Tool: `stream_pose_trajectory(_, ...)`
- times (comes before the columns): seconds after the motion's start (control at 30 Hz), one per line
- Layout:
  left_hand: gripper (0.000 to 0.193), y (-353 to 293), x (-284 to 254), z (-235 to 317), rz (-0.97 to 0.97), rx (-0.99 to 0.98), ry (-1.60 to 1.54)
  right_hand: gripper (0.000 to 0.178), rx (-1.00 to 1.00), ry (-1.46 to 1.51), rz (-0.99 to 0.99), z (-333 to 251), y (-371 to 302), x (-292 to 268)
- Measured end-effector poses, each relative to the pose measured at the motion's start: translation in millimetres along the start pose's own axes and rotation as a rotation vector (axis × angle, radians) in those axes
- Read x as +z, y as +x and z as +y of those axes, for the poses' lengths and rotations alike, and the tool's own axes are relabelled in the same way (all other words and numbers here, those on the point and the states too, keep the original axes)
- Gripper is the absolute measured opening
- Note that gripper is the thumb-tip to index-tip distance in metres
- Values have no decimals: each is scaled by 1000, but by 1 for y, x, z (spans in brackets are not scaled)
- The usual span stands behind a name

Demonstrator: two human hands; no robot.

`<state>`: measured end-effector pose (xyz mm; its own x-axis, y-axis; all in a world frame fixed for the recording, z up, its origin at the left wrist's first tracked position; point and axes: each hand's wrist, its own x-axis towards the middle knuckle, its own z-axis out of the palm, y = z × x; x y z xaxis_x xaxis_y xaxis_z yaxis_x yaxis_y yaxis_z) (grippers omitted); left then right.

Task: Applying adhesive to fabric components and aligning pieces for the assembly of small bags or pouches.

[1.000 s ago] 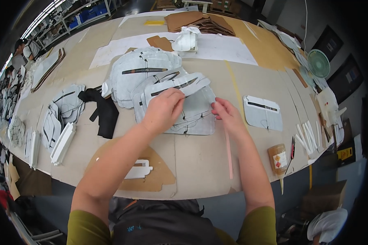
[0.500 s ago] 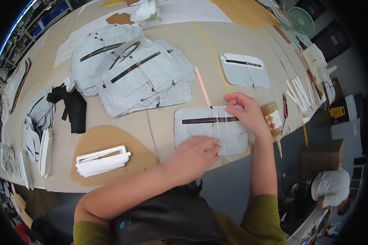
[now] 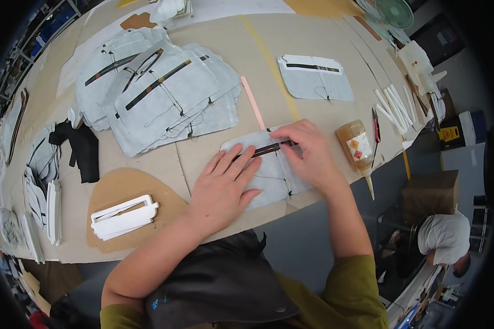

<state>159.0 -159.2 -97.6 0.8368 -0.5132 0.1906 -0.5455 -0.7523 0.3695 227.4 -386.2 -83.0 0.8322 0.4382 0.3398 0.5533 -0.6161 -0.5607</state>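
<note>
A pale grey-blue fabric panel (image 3: 268, 171) with a long dark slot (image 3: 266, 149) and loose threads lies near the table's front edge. My left hand (image 3: 219, 189) rests flat on its left part, fingers spread, the fingertips by the slot. Over the panel's right end is my right hand (image 3: 311, 155), its fingers bent and its thumb apart from them. The hand covers the slot's right end, and I see nothing held in it. A pink strip (image 3: 252, 103) lies just beyond the panel's far edge.
Similar panels (image 3: 164, 98) are piled at the back left, with a single panel (image 3: 315, 82) at the back right. On the right lie a glue bottle (image 3: 357, 145), red-handled snips (image 3: 376, 125) and white strips (image 3: 394, 107). White frames (image 3: 124, 217) sit on a brown template (image 3: 107, 189) at left.
My left hand has spread out flat and moved left across the panel. The panel has tilted, its right end higher. My right hand has come down and left over its right end.
</note>
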Motion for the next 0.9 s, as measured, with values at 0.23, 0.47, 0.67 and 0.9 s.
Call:
stream_pose_trajectory(0.23, 55, -1, -3, -3, -6, 21, -6, 31, 129, 262, -34, 4, -12, 9)
stream_pose_trajectory(0.47, 54, 34, 8, 4, 44, 72, -50, 27, 121, 263, 21, 9, -14, 12)
stream_pose_trajectory(0.67, 56, 29, 14, 5, 56, 55, -28, 25, 87, 179, 16, 10, -13, 15)
stream_pose_trajectory(0.9, 61, 20, 14, 5, -40, 50, 9, 20, 131, 170, 31, 9, -16, 15)
